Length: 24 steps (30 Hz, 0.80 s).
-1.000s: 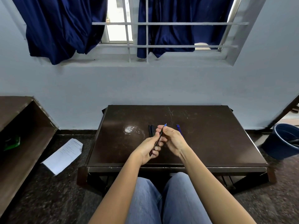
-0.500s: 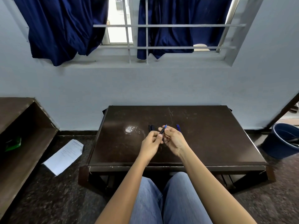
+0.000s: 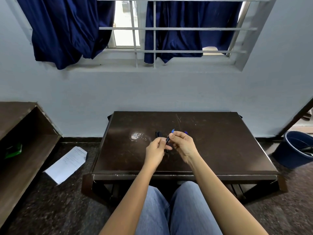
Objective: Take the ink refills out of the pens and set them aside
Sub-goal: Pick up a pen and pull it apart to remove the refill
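a low, dark brown table (image 3: 220, 150) with a glossy, scratched top stands by the wall (image 3: 169, 92). near its middle lies a small bundle of dark pens (image 3: 158, 134), a pale shiny patch (image 3: 136, 136) just left of them. a little to their right lie small blue pieces (image 3: 186, 132), possibly refills, partly hidden.
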Each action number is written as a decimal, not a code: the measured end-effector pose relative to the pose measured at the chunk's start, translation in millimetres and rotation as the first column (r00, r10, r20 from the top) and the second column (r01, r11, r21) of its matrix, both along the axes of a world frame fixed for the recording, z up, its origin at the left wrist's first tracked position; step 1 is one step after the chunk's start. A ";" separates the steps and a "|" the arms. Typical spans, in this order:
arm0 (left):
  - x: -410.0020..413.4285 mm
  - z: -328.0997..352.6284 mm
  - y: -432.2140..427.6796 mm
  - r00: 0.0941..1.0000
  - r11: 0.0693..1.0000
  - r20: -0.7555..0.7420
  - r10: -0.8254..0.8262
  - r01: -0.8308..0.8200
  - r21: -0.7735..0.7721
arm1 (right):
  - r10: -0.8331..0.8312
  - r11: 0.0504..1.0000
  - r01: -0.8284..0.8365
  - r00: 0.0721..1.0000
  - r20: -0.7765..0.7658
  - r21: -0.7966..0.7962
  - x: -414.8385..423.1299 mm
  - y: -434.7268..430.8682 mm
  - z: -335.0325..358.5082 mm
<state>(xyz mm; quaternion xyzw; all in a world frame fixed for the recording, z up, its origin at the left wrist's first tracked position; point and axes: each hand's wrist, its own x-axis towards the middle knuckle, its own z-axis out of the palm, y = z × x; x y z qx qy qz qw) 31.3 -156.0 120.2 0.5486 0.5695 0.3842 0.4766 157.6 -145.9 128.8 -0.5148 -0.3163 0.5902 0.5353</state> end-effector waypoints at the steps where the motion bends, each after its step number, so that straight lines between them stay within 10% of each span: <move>1: 0.3 -0.3 -0.2 1.000 1.000 0.013 0.002 -0.002 -0.008 | -0.010 1.000 0.010 1.000 0.005 -0.013 1.1 0.4 -0.7; 24: 16.0 -13.4 4.7 0.999 0.996 0.002 0.039 -0.038 -0.080 | 0.006 0.998 -0.014 0.990 -0.139 -0.061 6.6 8.6 -15.9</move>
